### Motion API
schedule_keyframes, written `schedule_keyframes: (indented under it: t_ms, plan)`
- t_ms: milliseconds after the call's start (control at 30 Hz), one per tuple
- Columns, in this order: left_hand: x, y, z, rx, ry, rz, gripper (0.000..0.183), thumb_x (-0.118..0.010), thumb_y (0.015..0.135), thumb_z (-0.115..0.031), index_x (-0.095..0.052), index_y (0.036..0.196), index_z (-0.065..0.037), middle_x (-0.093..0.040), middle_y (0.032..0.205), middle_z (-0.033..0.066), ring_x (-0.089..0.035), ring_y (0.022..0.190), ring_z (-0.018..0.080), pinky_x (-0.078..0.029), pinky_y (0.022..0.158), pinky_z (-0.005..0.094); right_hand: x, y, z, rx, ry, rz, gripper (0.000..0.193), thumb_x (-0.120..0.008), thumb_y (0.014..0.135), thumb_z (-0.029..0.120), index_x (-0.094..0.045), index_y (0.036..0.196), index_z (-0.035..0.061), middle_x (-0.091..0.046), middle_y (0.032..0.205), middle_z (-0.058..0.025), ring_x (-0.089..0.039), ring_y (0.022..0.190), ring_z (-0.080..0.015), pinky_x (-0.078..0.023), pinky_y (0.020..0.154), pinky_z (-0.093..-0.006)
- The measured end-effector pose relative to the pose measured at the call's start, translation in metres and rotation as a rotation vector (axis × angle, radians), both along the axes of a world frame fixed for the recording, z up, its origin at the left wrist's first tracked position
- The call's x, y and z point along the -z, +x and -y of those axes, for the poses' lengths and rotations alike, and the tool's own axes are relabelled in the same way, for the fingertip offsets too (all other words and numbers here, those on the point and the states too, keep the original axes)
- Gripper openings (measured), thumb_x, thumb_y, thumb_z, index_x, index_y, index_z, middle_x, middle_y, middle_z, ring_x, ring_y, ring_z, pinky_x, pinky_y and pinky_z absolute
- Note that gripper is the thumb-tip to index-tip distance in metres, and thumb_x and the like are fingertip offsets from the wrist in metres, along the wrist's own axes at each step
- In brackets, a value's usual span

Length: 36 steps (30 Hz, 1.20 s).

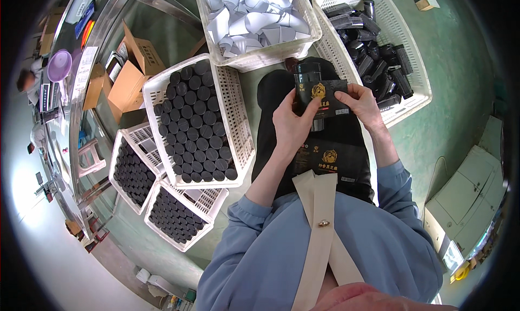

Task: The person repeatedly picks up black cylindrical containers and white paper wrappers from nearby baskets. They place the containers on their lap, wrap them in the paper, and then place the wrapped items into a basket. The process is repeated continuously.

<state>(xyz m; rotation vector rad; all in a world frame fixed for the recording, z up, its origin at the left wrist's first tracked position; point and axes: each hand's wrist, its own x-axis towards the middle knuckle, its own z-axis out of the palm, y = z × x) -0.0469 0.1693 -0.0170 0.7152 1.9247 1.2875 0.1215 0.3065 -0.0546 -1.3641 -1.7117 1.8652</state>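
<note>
Green floor, white crates | L hand [292, 128] + R hand [364, 106] fingers pinching black box [320, 97] | long axis upright, top away

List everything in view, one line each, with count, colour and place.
Black carton: one, black with a gold emblem, held in both hands over the lap.
Flat cartons: a stack, black, on the lap.
Crates of black bottles: three, white, at the person's left.
Crate of paper slips: one, white crate with pale slips, ahead.
Crate of finished cartons: one, white, ahead right.
Cardboard boxes: a few, brown, upper left.
White cabinet: one, right.
Left hand: grips the carton's lower left.
Right hand: pinches its right edge.
</note>
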Motion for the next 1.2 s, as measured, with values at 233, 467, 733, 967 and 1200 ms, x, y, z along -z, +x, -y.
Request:
schedule_keyframes:
  t_ms: [233,467,733,967,1200]
  plan:
    - [0.015,-0.005,0.006,-0.074,0.191,0.497,0.049,-0.077,0.085,-0.013,-0.056,0.124,0.008,-0.069,0.107,0.0101,-0.066,0.096,0.0142,-0.054,0.085,0.0303,0.016,-0.003,0.002,-0.147,0.007,0.095,0.026,-0.075,0.089,0.018,-0.071,0.105,-0.0019,-0.071,0.092,-0.0006,-0.061,0.083,-0.0057,-0.051,0.076,-0.0237]
    - [-0.01,-0.003,0.027,0.06,0.45,1.144,0.045,-0.064,0.093,-0.021,-0.053,0.13,0.003,-0.066,0.118,0.0115,-0.066,0.102,0.0178,-0.054,0.09,0.0317,-0.049,-0.025,0.024,-0.147,-0.194,-0.509,0.027,-0.078,0.084,0.01,-0.064,0.107,0.0048,-0.066,0.096,0.002,-0.061,0.091,-0.0068,-0.049,0.082,-0.0231]
    - [-0.021,0.026,0.052,0.302,0.666,1.865,0.077,-0.043,0.094,-0.061,-0.049,0.137,0.002,-0.063,0.119,0.0232,-0.067,0.1,0.0322,-0.057,0.084,0.039,-0.116,-0.063,0.032,-0.342,-0.577,-0.797,0.099,-0.084,0.072,0.041,-0.034,0.149,0.0023,-0.057,0.134,-0.0162,-0.059,0.121,-0.0277,-0.05,0.101,-0.0405]
    - [-0.041,-0.004,0.057,0.287,0.376,1.085,0.06,-0.071,0.086,-0.03,-0.05,0.131,0.003,-0.062,0.116,0.0199,-0.067,0.099,0.0268,-0.056,0.086,0.0378,-0.139,-0.08,0.041,-0.36,-0.038,-0.235,0.067,-0.083,0.073,0.027,-0.058,0.129,0.0008,-0.067,0.111,-0.0081,-0.068,0.097,-0.0201,-0.055,0.087,-0.0308]
    - [-0.02,0.014,0.048,-0.2,0.567,0.382,0.066,-0.074,0.083,-0.006,-0.039,0.139,-0.003,-0.054,0.132,0.014,-0.057,0.121,0.0232,-0.048,0.102,0.0369,-0.131,-0.114,0.097,-0.354,0.962,0.008,0.07,-0.087,0.061,0.024,-0.059,0.122,0.002,-0.066,0.108,-0.0163,-0.066,0.095,-0.0303,-0.052,0.086,-0.0396]
